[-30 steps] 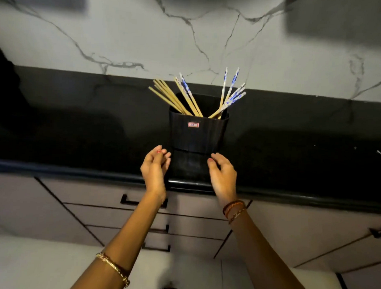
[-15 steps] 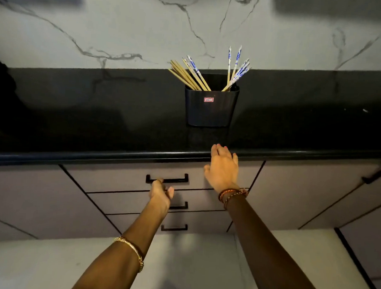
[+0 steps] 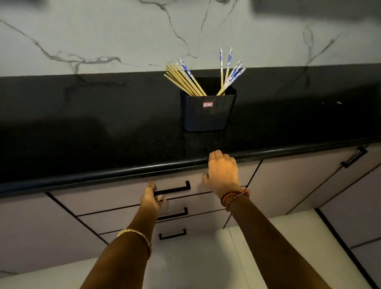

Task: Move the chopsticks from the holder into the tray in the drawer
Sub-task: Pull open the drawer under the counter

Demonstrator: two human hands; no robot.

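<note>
A black holder [image 3: 206, 114] stands on the black countertop [image 3: 98, 129] against the marble wall. Several chopsticks lean in it: plain wooden ones [image 3: 183, 80] to the left, blue-patterned ones [image 3: 229, 69] to the right. Below the counter edge the top drawer [image 3: 117, 198] is closed. My left hand [image 3: 152, 199] is curled around the left end of that drawer's black bar handle [image 3: 174, 189]. My right hand [image 3: 222, 172] hovers over the counter's front edge, fingers apart, holding nothing. The tray is hidden from view.
Two more drawers with black handles [image 3: 173, 215] lie under the top one. Cabinet doors flank them, one with a handle [image 3: 355, 157] at the right. White floor [image 3: 201, 265] lies beneath my arms.
Both hands dropped away from the holder. My left hand reached down and closed around the top drawer's handle; my right hand lowered to the counter edge.
</note>
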